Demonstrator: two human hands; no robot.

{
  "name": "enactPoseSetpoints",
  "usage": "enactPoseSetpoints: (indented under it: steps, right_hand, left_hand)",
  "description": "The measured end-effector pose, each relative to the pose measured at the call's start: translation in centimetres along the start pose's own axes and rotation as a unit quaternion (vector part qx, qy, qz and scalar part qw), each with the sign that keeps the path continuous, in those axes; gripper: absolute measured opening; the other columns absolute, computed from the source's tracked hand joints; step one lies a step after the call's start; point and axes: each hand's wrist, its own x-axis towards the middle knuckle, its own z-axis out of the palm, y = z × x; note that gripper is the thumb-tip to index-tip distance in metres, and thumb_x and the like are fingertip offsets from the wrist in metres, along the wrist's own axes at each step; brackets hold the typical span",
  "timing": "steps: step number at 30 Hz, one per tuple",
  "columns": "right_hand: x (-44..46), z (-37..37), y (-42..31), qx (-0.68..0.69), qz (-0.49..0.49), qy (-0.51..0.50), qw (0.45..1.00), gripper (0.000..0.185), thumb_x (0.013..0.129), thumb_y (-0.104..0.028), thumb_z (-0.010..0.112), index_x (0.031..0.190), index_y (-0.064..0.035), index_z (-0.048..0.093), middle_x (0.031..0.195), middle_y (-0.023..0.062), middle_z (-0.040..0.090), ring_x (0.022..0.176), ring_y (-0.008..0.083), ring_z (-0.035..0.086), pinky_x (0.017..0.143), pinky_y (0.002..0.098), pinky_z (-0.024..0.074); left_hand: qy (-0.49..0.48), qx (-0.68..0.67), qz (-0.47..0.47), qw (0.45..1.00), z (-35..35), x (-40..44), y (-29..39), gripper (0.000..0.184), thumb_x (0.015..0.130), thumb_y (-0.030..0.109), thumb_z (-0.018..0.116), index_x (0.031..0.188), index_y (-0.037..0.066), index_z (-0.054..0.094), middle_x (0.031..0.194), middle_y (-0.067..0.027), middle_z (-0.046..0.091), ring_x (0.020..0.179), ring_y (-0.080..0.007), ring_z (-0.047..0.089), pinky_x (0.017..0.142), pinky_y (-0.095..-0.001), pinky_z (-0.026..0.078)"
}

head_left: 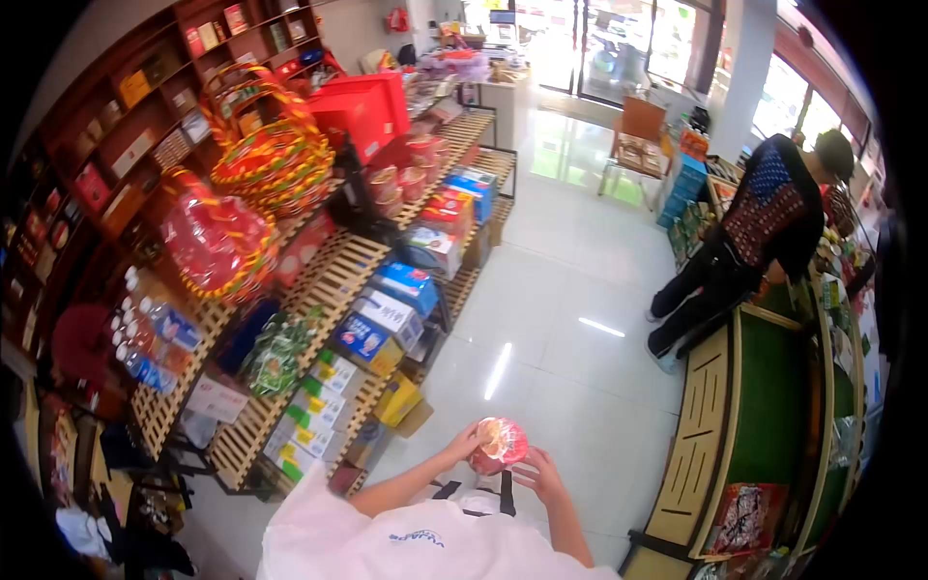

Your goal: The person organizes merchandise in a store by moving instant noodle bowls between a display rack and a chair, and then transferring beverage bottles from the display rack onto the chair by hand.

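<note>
Red round tub is up in front of the chest, left hand clamped on its side with the fingers curled in. Right hand is loosely open, fingers spread at the other edge, can't tell if they're touching. Its top's pretty shiny. Further out: glossy pale floor, slatted shelves, printed boxes, red-and-yellow woven baskets.

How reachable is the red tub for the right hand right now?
Likely yes: the right hand is close beside the red tub, nothing visible between; the left hand holds the opposite side.
</note>
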Motion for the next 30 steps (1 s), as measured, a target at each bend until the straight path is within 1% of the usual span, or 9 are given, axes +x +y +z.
enactPoseSetpoints:
  steps: [3, 5, 8, 9, 14, 17, 22, 24, 30]
  right_hand:
    - [-0.4, -0.8, -2.1, 0.040, -0.024, 0.028, 0.999, 0.067, 0.083, -0.047, 0.058, 0.135, -0.0168, 0.028, 0.132, 0.0138, 0.038, 0.114, 0.0432, 0.045, 0.086, 0.0531, 0.0465]
    - [1.3, -0.9, -2.2, 0.206, -0.044, -0.006, 0.977, 0.072, 0.080, -0.052, 0.058, 0.135, -0.0167, 0.028, 0.134, 0.0109, 0.035, 0.116, 0.0449, 0.042, 0.088, 0.0560, 0.0444]
    - [5.0, 1.6, -4.8, 0.197, -0.043, 0.023, 0.979, 0.077, 0.074, -0.060, 0.058, 0.134, -0.0180, 0.032, 0.134, 0.0096, 0.034, 0.116, 0.0445, 0.041, 0.089, 0.0549, 0.0429]
    - [6.3, 2.4, -5.6, 0.188, -0.040, 0.033, 0.981, 0.079, 0.072, -0.061, 0.059, 0.133, -0.0186, 0.033, 0.133, 0.0097, 0.034, 0.115, 0.0439, 0.042, 0.088, 0.0535, 0.0431]
    - [15.9, 9.2, -12.5, 0.099, 0.038, -0.028, 0.994, 0.069, 0.081, -0.041, 0.059, 0.132, -0.0033, 0.032, 0.129, 0.0163, 0.038, 0.111, 0.0372, 0.050, 0.090, 0.0448, 0.0473]
    - [20.9, 13.7, -18.5, -0.003, 0.026, -0.047, 0.999, 0.058, 0.083, -0.035, 0.056, 0.131, -0.0074, 0.036, 0.125, 0.0133, 0.044, 0.108, 0.0304, 0.052, 0.088, 0.0452, 0.0477]
    - [27.5, 19.2, -28.1, -0.065, 0.012, -0.080, 0.995, 0.050, 0.082, -0.033, 0.058, 0.121, -0.0044, 0.044, 0.115, 0.0127, 0.053, 0.098, 0.0303, 0.057, 0.085, 0.0446, 0.0489]
    - [29.1, 20.5, -30.7, -0.041, 0.024, -0.098, 0.994, 0.053, 0.084, -0.036, 0.053, 0.126, -0.0059, 0.042, 0.119, 0.0109, 0.053, 0.100, 0.0287, 0.057, 0.084, 0.0387, 0.0482]
    - [35.8, 17.2, -38.0, 0.013, -0.018, -0.087, 0.996, 0.055, 0.083, -0.033, 0.054, 0.129, -0.0071, 0.038, 0.122, 0.0129, 0.050, 0.107, 0.0311, 0.054, 0.085, 0.0449, 0.0502]
  left_hand:
    - [-0.109, 0.046, -0.032, 0.992, 2.9, 4.8, 4.0, 0.059, 0.084, 0.034, 0.061, 0.134, 0.014, 0.038, 0.117, -0.0040, 0.054, 0.099, -0.0126, 0.056, 0.073, -0.0276, 0.050]
    - [-0.124, 0.028, -0.036, 0.991, 4.2, 6.4, 5.7, 0.063, 0.085, 0.034, 0.061, 0.137, 0.013, 0.033, 0.121, -0.0060, 0.052, 0.102, -0.0142, 0.054, 0.078, -0.0284, 0.049]
    - [-0.108, 0.004, 0.085, 0.990, 3.7, 9.0, 6.2, 0.060, 0.087, 0.028, 0.058, 0.137, 0.007, 0.031, 0.122, -0.0109, 0.051, 0.107, -0.0164, 0.051, 0.088, -0.0284, 0.043]
    - [-0.087, 0.024, 0.037, 0.995, 2.6, 9.3, 7.6, 0.059, 0.088, 0.026, 0.058, 0.136, 0.005, 0.032, 0.121, -0.0108, 0.052, 0.107, -0.0168, 0.051, 0.089, -0.0289, 0.043]
    - [-0.006, -0.135, 0.059, 0.989, -6.9, 18.1, 6.1, 0.047, 0.089, 0.020, 0.054, 0.131, 0.003, 0.039, 0.118, -0.0081, 0.055, 0.104, -0.0139, 0.055, 0.088, -0.0272, 0.046]
    - [0.008, -0.246, 0.075, 0.966, -12.3, 22.3, 10.0, 0.043, 0.092, 0.023, 0.049, 0.129, 0.004, 0.041, 0.116, -0.0071, 0.056, 0.102, -0.0128, 0.056, 0.087, -0.0251, 0.046]
    - [0.084, -0.227, -0.012, 0.970, -16.8, 22.7, 24.4, 0.040, 0.093, 0.025, 0.047, 0.127, 0.004, 0.045, 0.112, -0.0047, 0.056, 0.099, -0.0099, 0.054, 0.086, -0.0244, 0.043]
    - [0.064, -0.184, 0.137, 0.971, -17.8, 26.3, 25.4, 0.041, 0.093, 0.026, 0.047, 0.127, 0.003, 0.044, 0.113, -0.0048, 0.056, 0.101, -0.0093, 0.052, 0.087, -0.0248, 0.043]
    - [0.081, -0.028, 0.200, 0.976, -16.5, 35.8, 28.6, 0.050, 0.093, 0.026, 0.046, 0.134, 0.000, 0.034, 0.125, -0.0132, 0.050, 0.113, -0.0179, 0.048, 0.097, -0.0298, 0.037]
